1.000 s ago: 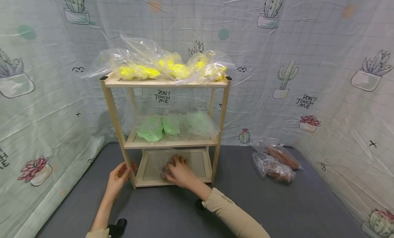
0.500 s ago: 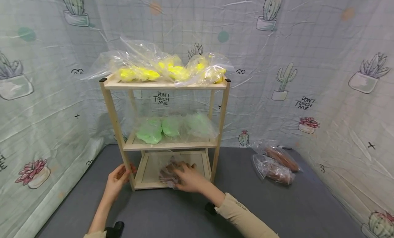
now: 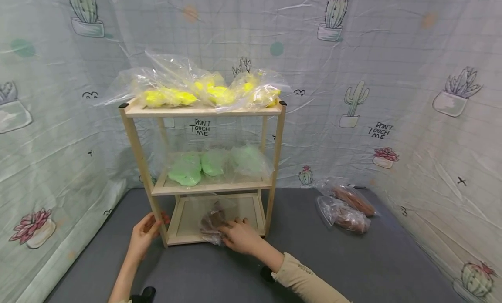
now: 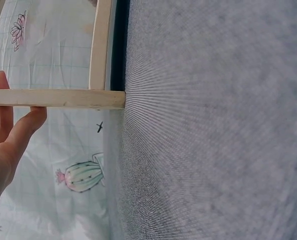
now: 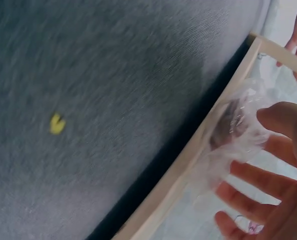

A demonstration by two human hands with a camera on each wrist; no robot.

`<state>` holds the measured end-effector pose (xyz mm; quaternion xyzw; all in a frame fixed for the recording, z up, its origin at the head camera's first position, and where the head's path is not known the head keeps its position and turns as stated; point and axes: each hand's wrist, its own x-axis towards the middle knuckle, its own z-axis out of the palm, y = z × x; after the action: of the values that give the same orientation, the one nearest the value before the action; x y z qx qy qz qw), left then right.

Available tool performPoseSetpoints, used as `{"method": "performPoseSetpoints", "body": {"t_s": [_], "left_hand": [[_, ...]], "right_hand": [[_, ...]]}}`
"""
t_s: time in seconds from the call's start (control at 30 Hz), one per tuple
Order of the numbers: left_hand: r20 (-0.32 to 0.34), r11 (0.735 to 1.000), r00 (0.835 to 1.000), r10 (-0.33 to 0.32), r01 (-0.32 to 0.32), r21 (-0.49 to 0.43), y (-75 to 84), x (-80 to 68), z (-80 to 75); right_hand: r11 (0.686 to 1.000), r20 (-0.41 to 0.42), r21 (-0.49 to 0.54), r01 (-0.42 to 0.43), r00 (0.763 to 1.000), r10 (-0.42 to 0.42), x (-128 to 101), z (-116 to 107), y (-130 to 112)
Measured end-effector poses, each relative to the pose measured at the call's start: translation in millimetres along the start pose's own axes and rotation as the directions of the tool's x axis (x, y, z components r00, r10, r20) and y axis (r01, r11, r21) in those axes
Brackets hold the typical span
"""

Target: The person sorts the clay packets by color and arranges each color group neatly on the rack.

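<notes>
A three-tier wooden shelf [image 3: 201,111] stands on a grey mat. On its bottom tier lies a clear bag of brown stuff [image 3: 211,218], also caught in the right wrist view [image 5: 233,125]. My right hand [image 3: 235,233] rests at the bag's front edge with its fingers spread and fairly straight [image 5: 253,175], touching the plastic. My left hand [image 3: 150,224] holds the shelf's front left post [image 3: 136,150] near its foot, thumb on one side and fingers on the other [image 4: 18,127].
Yellow bags [image 3: 204,92] fill the top tier and green bags [image 3: 208,163] the middle one. Two more brown bags [image 3: 347,209] lie on the mat at the right. Cactus-print sheets wall in three sides. A yellow crumb [image 5: 56,123] lies on the mat.
My right hand has drawn back from over the brown bag to its front right edge, and its fingers have spread. The left hand stays on the post.
</notes>
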<state>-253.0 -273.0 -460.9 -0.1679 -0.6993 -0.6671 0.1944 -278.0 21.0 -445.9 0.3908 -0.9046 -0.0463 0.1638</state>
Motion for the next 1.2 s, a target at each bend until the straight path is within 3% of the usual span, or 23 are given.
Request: {"method": "performPoseSetpoints", "body": {"t_s": [0.27, 0.4, 0.7, 1.03, 1.2], "left_hand": [[-0.02, 0.999, 1.0, 0.02, -0.021, -0.03, -1.8, -3.4, -2.0], [-0.007, 1.0, 1.0, 0.003, -0.003, -0.015, 1.1, -4.7, -1.6], [-0.008, 1.0, 1.0, -0.014, 0.015, 0.012, 4.4, -2.9, -0.5], [-0.03, 0.999, 0.999, -0.03, 0.031, 0.022, 3.7, -1.3, 2.1], [-0.02, 1.0, 1.0, -0.018, 0.018, 0.0, 3.4, -0.5, 2.1]], "right_hand": [[0.994, 0.129, 0.107, -0.029, 0.992, 0.015, -3, -2, -6], [0.983, 0.145, 0.182, -0.022, 0.989, -0.005, -7, -1, -4], [0.977, 0.186, 0.209, 0.048, 0.979, -0.088, -11, -1, -2], [0.967, 0.294, 0.254, -0.014, 0.954, -0.063, 11, 3, -14], [0.971, 0.296, 0.239, -0.02, 0.954, -0.053, 23, 4, -24]]}}
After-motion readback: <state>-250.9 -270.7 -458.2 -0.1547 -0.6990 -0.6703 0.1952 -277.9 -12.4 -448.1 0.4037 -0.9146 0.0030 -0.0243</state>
